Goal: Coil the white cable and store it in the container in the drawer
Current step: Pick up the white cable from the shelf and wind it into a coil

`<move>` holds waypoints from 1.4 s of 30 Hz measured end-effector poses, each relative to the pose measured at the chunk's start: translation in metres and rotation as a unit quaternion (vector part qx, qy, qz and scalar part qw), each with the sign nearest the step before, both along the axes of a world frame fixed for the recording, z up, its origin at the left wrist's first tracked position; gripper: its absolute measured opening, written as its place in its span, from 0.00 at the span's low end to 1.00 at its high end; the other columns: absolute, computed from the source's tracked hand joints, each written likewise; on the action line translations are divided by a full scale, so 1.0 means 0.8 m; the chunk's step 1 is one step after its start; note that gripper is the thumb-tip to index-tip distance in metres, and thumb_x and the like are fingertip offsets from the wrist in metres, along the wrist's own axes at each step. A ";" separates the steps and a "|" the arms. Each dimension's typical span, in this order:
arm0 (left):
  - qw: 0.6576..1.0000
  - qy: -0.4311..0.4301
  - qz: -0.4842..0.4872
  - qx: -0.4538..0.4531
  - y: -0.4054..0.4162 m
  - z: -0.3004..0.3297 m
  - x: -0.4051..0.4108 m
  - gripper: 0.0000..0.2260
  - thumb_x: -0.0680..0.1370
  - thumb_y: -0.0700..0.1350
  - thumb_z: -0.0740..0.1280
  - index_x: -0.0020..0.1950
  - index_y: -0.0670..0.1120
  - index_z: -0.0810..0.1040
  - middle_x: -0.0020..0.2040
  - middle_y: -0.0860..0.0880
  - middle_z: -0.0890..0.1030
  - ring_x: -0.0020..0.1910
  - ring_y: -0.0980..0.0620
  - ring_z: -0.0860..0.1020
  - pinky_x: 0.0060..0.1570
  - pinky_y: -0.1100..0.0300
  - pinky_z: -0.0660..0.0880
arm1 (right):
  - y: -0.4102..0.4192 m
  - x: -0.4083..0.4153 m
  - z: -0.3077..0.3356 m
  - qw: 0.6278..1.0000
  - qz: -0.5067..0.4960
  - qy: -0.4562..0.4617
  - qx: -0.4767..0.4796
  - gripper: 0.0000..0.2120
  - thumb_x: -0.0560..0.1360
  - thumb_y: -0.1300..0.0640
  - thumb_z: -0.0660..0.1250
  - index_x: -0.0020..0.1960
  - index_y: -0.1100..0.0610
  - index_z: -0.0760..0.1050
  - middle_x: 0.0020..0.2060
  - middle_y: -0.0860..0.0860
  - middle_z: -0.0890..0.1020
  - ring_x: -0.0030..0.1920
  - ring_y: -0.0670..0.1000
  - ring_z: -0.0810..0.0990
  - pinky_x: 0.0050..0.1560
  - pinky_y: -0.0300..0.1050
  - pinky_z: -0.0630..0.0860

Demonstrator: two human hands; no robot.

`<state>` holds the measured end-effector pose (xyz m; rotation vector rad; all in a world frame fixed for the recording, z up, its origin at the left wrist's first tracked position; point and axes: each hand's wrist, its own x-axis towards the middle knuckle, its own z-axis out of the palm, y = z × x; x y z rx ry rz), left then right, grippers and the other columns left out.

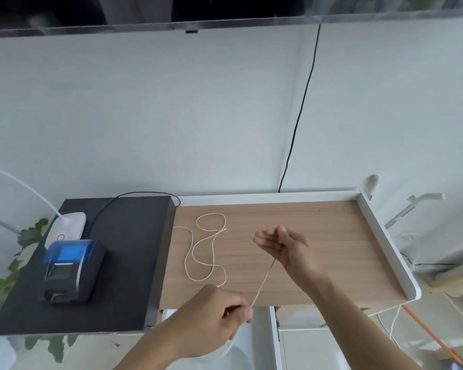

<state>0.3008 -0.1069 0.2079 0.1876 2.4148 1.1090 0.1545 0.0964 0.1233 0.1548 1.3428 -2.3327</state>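
Note:
The thin white cable [198,249] lies in loose loops on the wooden tray top [318,236]. A straight stretch of it runs taut between my two hands. My right hand [284,247] pinches one end above the middle of the tray. Near the tray's front edge, my left hand [219,313] grips the cable lower down, fingers curled around it. Below the tray, the open white drawer [274,340] shows, with a white rounded container [225,351] partly hidden under my left hand.
A black box [134,263] stands to the left with a blue-lidded small printer [70,268] and a white lamp base [67,228] on it. The tray has a raised white rim [385,241] on the right. A black wire [302,108] hangs down the wall.

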 end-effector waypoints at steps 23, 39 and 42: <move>0.975 0.061 0.180 0.114 -0.085 -0.049 0.086 0.14 0.84 0.52 0.71 0.41 0.47 0.86 0.28 0.49 0.81 0.27 0.60 0.73 0.35 0.63 0.71 | -0.112 0.155 0.120 0.984 -0.015 -0.024 -0.177 0.16 0.86 0.59 0.54 0.50 0.63 0.78 0.38 0.58 0.85 0.38 0.57 0.86 0.43 0.49 0.86; 0.920 0.201 0.233 0.242 -0.134 0.058 0.028 0.14 0.80 0.53 0.71 0.42 0.44 0.88 0.29 0.52 0.80 0.33 0.55 0.79 0.43 0.66 0.77 | -0.116 0.204 0.164 0.972 0.226 0.063 0.013 0.16 0.81 0.53 0.60 0.37 0.58 0.73 0.27 0.48 0.56 0.29 0.49 0.52 0.30 0.45 0.50; 0.911 0.179 0.279 0.245 -0.126 0.015 0.033 0.12 0.81 0.52 0.72 0.42 0.48 0.88 0.28 0.53 0.80 0.31 0.57 0.77 0.42 0.66 0.76 | -0.115 0.193 0.169 0.967 0.206 0.017 -0.151 0.15 0.86 0.58 0.56 0.45 0.61 0.75 0.29 0.49 0.58 0.27 0.48 0.57 0.28 0.44 0.56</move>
